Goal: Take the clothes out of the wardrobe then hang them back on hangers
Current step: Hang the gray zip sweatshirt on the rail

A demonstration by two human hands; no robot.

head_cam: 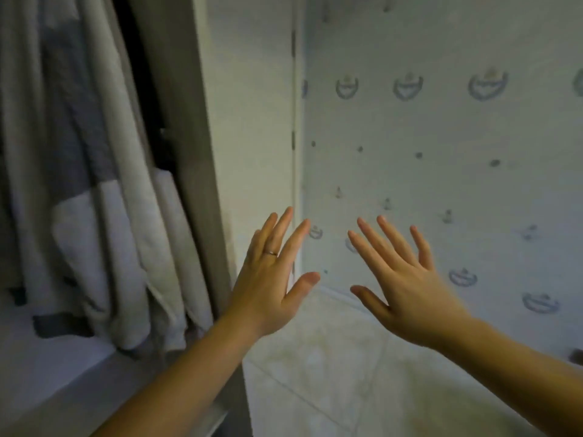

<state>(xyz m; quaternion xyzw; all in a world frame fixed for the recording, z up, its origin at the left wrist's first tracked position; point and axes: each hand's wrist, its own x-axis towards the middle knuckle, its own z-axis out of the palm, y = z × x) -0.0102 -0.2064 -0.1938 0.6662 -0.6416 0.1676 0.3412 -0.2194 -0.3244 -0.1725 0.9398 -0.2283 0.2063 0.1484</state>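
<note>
Both arms are stretched out in front of the person, with the left hand [271, 279] and right hand [407, 279] raised side by side, backs toward the head camera, fingers straight and spread. Neither hand grasps anything, and a narrow gap separates their thumbs. A thin ring [272, 253] sits on one finger of the left hand. The clothes [104, 184] hang inside the wardrobe at the left, pale and grey folds packed close together, their hems reaching down near the wardrobe's base [47, 357]. The hands are well apart from them, out past the upright side panel [189, 152], whose front edge runs down between the clothes and the left forearm. Right of that panel stands a plain white strip of wall [252, 121], then a corner line, then the patterned tiled wall [441, 137] behind the right hand. Below the hands lies open pale floor [315, 373], its tile joints running diagonally toward the wall's foot. The whole view is a little blurred.
</note>
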